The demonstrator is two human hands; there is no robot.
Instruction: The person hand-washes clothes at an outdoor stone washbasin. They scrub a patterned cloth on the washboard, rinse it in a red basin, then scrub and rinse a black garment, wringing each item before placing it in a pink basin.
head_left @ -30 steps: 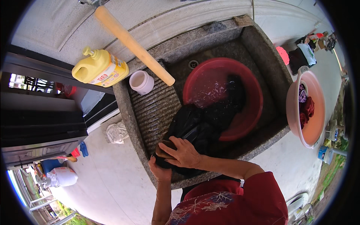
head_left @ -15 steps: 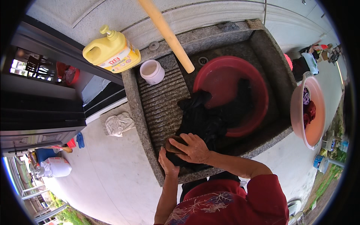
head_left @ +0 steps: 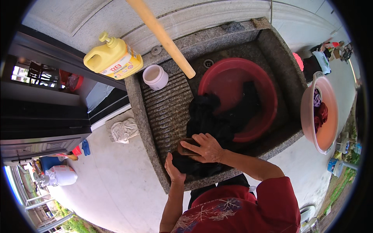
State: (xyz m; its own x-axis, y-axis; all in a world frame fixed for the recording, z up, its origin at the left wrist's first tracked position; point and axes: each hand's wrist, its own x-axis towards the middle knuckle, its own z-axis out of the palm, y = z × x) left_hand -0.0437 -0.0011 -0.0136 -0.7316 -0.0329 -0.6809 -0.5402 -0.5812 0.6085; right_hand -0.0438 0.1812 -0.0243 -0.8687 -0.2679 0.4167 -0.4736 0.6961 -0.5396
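My right hand [head_left: 206, 148] grips a brown wooden scrub brush [head_left: 186, 146], its bristles hidden, and presses it onto a dark wet garment [head_left: 208, 130]. My left hand [head_left: 172, 169] holds the garment's near left edge, thumb up, against the ribbed washboard [head_left: 165, 112] of a stone sink [head_left: 136, 116]. The black cloth runs from under both hands across the ribs and over the rim of a red basin [head_left: 237, 64]. Part of it lies in the basin's cloudy water.
A white tub [head_left: 155, 79] stands on the washboard's far end, near a yellow pump bottle [head_left: 116, 60] at the corner. A wooden pole [head_left: 165, 37] slants in over the sink. Right of it is a pink basin [head_left: 330, 105] with dark red clothes [head_left: 320, 114]. A pale rag [head_left: 123, 130] lies left.
My right hand and the brush have slid to the right and slightly away from my left hand over the black cloth. My left hand stays almost in place.
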